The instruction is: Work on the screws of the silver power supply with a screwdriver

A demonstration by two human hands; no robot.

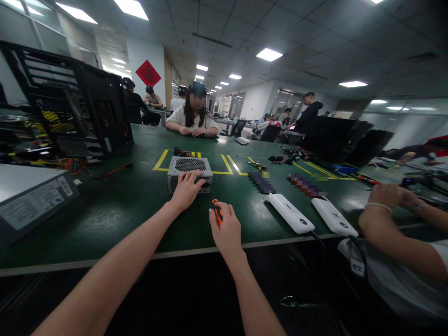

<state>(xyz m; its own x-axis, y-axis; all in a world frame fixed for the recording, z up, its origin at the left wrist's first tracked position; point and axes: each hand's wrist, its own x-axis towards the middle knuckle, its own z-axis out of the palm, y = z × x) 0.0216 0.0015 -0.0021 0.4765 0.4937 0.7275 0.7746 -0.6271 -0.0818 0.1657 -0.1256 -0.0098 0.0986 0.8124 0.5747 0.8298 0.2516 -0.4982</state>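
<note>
A white tag (357, 267) well right of the box (191, 164) seems to say 28; a label (38, 204) far left of it is too small to read. The screwdriver (214, 201) is just in front of the box, its long way slanting away and a bit left, toward it. The right hand (227, 231) curls round its orange handle (217, 215), and the left hand (187, 190) lies on the box, fingers spread.

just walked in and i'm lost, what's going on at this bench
The person's left grip rests on a gray perforated metal box on the green table. The right grip holds an orange tool that points toward the box; whether they touch is unclear. Two white devices lie to the right.
</note>
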